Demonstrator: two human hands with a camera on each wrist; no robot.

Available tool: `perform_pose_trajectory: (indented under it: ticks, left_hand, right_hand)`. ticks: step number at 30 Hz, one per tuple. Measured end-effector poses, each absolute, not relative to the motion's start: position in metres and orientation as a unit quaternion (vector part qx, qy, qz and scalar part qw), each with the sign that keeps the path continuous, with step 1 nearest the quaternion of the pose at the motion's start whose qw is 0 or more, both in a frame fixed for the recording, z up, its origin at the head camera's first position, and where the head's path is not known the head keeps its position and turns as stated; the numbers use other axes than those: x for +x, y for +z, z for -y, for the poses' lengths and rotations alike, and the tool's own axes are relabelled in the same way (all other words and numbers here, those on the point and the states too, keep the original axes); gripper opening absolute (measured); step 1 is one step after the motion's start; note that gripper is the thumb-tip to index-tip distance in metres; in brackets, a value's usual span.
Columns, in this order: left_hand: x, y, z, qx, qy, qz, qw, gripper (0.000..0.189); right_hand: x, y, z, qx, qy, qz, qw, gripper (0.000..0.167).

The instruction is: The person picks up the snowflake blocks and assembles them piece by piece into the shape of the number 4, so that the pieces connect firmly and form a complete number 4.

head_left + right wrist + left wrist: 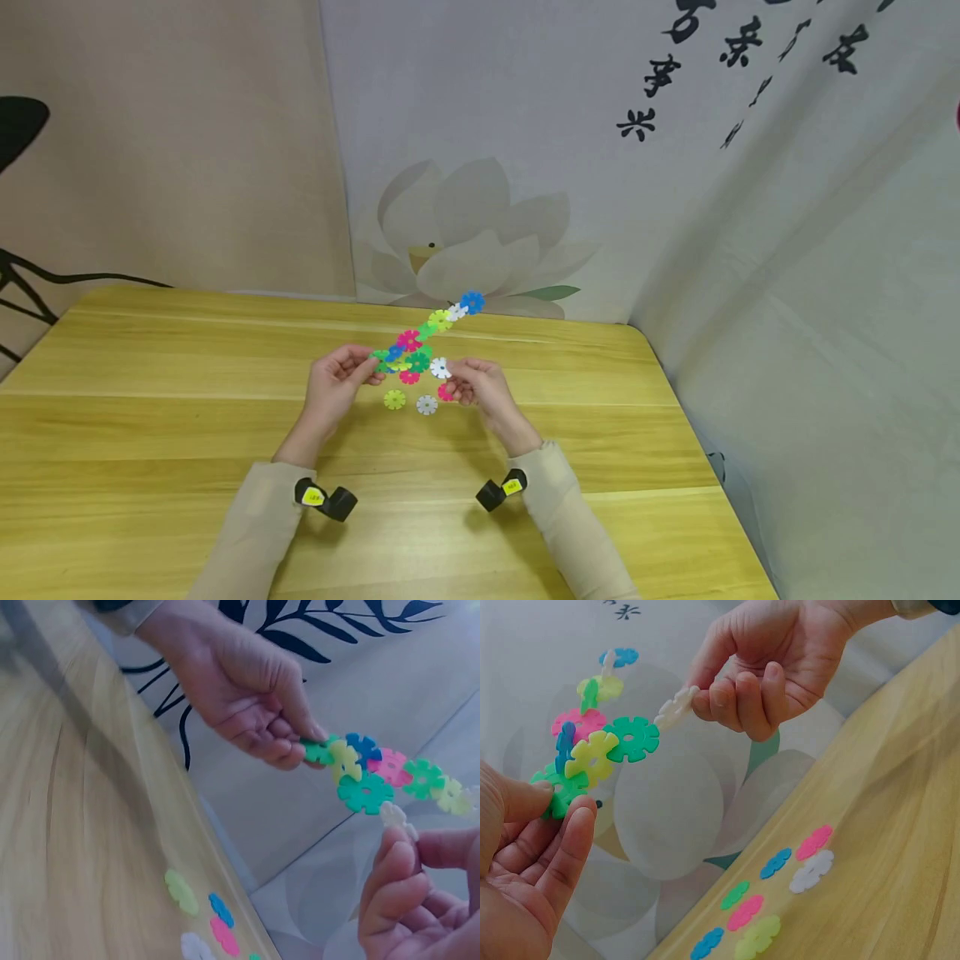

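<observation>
My left hand pinches a green notched plastic disc between thumb and fingers. From that disc runs a chain of interlocked discs: blue, pink, green, yellow, white, and a blue one at the far end. A yellow disc branches off the held one and carries a darker green disc. With thumb and fingertips, my right hand pinches a white disc. Its edge is right at the rim of the darker green disc. Both hands are raised over the table.
Several loose discs lie on the wooden table below the hands, among them a yellow one and a white one. Behind the table's far edge hangs a curtain with a printed flower.
</observation>
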State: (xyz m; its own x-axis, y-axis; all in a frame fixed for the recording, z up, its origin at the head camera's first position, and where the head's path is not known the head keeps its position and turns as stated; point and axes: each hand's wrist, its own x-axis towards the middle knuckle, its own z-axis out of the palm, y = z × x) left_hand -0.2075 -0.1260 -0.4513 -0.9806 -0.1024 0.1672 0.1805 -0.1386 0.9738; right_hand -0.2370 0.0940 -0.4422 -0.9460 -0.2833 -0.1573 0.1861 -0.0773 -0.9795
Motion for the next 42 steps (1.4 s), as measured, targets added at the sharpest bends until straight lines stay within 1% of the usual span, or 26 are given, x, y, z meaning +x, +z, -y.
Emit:
perform_pose_trajectory:
  ticks: [6,11,17,27,42]
  left_hand:
    - [-0.2084,-0.4553,0.1274,-0.055,-0.744,0.659,0.093,0.015]
    - [-0.2084,-0.4577,0.1279,-0.059,-0.741,0.661,0.098,0.014]
    - [-0.2079,-0.4580,0.1278,-0.065,-0.739,0.662,0.104,0.015]
    - [-0.2065,-0.4585,0.1275,-0.060,-0.740,0.662,0.101,0.014]
    - [-0.2055,-0.4594,0.1255,-0.071,-0.744,0.656,0.107,0.014]
  right_hand:
    - [-0.2349,-0.4406,-0.0935,-0.045,-0.743,-0.642,0.183,0.020]
    - [-0.2345,-0.4383,-0.0946,-0.051,-0.738,-0.641,0.205,0.018]
    - [-0.2349,-0.4369,-0.0963,-0.064,-0.729,-0.647,0.217,0.019]
    - [-0.2348,-0.4344,-0.0989,-0.085,-0.710,-0.661,0.227,0.019]
    - [-0.2331,-0.4334,-0.0986,-0.065,-0.718,-0.659,0.213,0.018]
